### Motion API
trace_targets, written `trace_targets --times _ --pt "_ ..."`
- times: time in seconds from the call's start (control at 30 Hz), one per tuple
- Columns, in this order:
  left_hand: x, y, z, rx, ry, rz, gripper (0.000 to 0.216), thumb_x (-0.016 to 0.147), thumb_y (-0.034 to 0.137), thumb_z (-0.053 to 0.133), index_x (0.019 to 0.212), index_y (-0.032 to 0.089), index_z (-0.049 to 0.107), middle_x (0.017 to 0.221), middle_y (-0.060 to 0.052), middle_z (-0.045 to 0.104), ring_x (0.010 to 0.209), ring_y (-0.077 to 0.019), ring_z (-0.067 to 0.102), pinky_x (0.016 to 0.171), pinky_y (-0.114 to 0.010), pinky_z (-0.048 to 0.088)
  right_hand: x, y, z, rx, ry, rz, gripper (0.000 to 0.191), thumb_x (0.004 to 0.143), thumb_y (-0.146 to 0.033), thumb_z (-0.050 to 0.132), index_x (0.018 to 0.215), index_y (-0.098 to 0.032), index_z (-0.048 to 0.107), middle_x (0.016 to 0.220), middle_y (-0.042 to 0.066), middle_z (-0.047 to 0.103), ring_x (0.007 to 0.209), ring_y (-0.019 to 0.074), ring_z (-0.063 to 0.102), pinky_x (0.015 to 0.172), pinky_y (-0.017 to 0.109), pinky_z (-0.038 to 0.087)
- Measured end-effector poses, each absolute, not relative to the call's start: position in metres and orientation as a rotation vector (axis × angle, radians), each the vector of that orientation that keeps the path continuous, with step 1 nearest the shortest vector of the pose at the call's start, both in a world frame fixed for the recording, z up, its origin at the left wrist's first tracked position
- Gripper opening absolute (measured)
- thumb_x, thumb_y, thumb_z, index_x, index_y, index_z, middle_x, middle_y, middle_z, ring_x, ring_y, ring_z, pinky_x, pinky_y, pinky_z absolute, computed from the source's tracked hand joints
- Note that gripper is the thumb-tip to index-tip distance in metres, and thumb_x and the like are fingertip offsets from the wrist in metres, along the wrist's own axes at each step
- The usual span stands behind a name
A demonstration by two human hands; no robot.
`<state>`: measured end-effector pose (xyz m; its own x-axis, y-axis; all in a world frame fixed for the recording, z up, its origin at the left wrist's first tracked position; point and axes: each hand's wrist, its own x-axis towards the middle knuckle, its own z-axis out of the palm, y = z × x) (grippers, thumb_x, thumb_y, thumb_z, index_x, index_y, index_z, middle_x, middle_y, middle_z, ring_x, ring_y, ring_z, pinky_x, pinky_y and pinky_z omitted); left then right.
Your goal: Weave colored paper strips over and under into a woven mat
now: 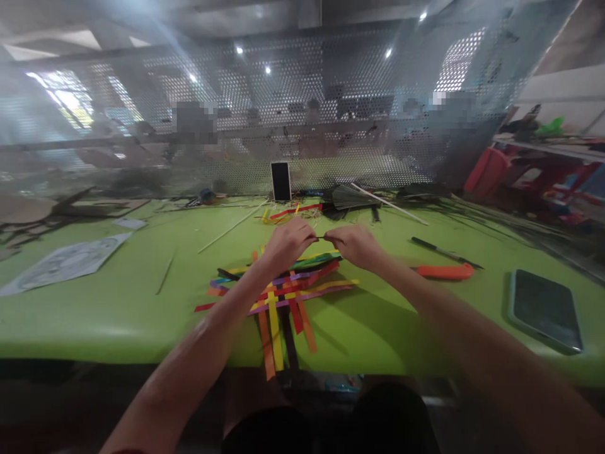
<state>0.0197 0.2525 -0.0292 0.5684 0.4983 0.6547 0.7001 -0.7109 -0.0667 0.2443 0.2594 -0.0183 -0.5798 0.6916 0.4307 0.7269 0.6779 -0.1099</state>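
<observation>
My left hand (292,243) and my right hand (358,246) are raised close together over the middle of the green table. Both are closed in a pinch, and a short length of thin dark strip (320,237) spans the gap between the fingertips. What the fingers cover of it is hidden. Beneath and just nearer to me lies a loosely woven mat of coloured strips (273,296), in red, yellow, orange, purple, green and black, with free ends sticking out. My left forearm covers part of the mat.
To the right lie a black pen-like tool (439,250), an orange-handled tool (444,271) and a phone (546,310). Another phone (281,181) stands upright at the back, by a dark fan-shaped bundle (352,197). A printed paper (66,261) and thin sticks (231,227) lie leftward. Perforated panel (293,82) behind.
</observation>
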Motion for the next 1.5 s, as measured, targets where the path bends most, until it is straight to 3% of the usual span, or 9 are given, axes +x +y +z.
trace_targets --times 0.23,0.4,0.63,0.8,0.93,1.07,1.17,1.33,1.5 --pt "0.020 0.256 -0.028 -2.406 -1.166 -0.784 0.034 0.106 0.042 0.055 0.083 0.018 0.063 0.069 -0.004 0.063 0.062 -0.0189 0.057 0.057 -0.030 0.030 0.250 0.272 -0.018 -1.064 -2.282 0.014 0.028 0.099 -0.028 0.057 0.102 -0.019 0.084 0.092 0.009 0.082 0.078 0.0218 0.070 0.070 0.030 0.041" --pt "0.020 0.252 -0.018 -2.421 -1.182 -0.725 0.042 0.105 0.050 0.055 0.079 0.019 0.064 0.065 -0.004 0.063 0.059 -0.0192 0.055 0.057 -0.029 0.026 0.271 0.284 -0.008 -0.997 -2.133 0.130 0.024 0.094 -0.030 0.062 0.097 -0.020 0.084 0.085 0.007 0.080 0.072 0.0207 0.068 0.069 0.031 0.045" --pt "0.002 0.254 -0.009 -2.403 -1.184 -0.811 0.030 0.103 0.035 0.061 0.078 0.018 0.063 0.071 -0.003 0.066 0.065 -0.0185 0.059 0.060 -0.028 0.031 0.301 0.299 0.002 -0.956 -1.832 0.352 0.027 0.088 -0.039 0.066 0.091 -0.017 0.081 0.060 0.001 0.063 0.049 0.0139 0.051 0.053 0.030 0.043" --pt "0.001 0.255 -0.008 -2.388 -1.122 -0.990 0.015 0.102 0.026 0.061 0.092 0.018 0.068 0.087 -0.005 0.069 0.084 -0.0203 0.064 0.077 -0.030 0.045 0.291 0.293 0.007 -0.843 -1.703 0.625 0.033 0.082 -0.047 0.072 0.105 -0.023 0.077 0.075 0.001 0.067 0.059 0.0144 0.059 0.054 0.029 0.048" --pt "0.004 0.255 -0.004 -2.346 -0.933 -1.371 0.015 0.099 0.026 0.066 0.089 0.017 0.071 0.091 -0.007 0.066 0.091 -0.0224 0.061 0.084 -0.035 0.048 0.287 0.279 0.020 -0.664 -1.571 1.172 0.039 0.070 -0.050 0.084 0.102 -0.030 0.076 0.085 0.000 0.069 0.072 0.0157 0.063 0.062 0.030 0.052" --pt "0.005 0.250 0.003 -2.260 -0.852 -1.654 0.014 0.093 0.037 0.076 0.091 0.023 0.079 0.084 -0.003 0.060 0.086 -0.0212 0.057 0.087 -0.040 0.047 0.288 0.268 0.033 -0.517 -1.401 1.453 0.036 0.087 -0.065 0.069 0.080 -0.030 0.074 0.064 -0.002 0.055 0.063 0.0146 0.055 0.059 0.029 0.048" --pt "0.005 0.246 0.007 -2.249 -0.845 -1.751 0.014 0.090 0.041 0.079 0.091 0.027 0.082 0.073 0.000 0.057 0.084 -0.0206 0.054 0.090 -0.042 0.045 0.288 0.264 0.038 -0.541 -1.432 1.413 0.036 0.093 -0.066 0.061 0.086 -0.033 0.073 0.058 -0.005 0.045 0.055 0.0138 0.047 0.056 0.028 0.044" --pt "0.013 0.232 0.006 -2.288 -0.869 -1.413 0.011 0.095 0.036 0.074 0.095 0.028 0.080 0.085 -0.003 0.070 0.101 -0.0255 0.058 0.095 -0.044 0.043 0.274 0.259 0.033 -0.748 -1.629 1.507 0.044 0.083 -0.062 0.075 0.107 -0.025 0.075 0.070 -0.001 0.063 0.061 0.0158 0.057 0.056 0.030 0.047" --pt "0.032 0.209 0.008 -2.274 -0.802 -1.108 0.028 0.108 0.030 0.052 0.092 0.024 0.074 0.091 -0.004 0.070 0.104 -0.0240 0.061 0.098 -0.044 0.041 0.254 0.243 0.022 -0.787 -1.796 1.596 0.057 0.077 -0.053 0.086 0.121 -0.021 0.072 0.080 0.002 0.070 0.067 0.0142 0.062 0.058 0.026 0.048"
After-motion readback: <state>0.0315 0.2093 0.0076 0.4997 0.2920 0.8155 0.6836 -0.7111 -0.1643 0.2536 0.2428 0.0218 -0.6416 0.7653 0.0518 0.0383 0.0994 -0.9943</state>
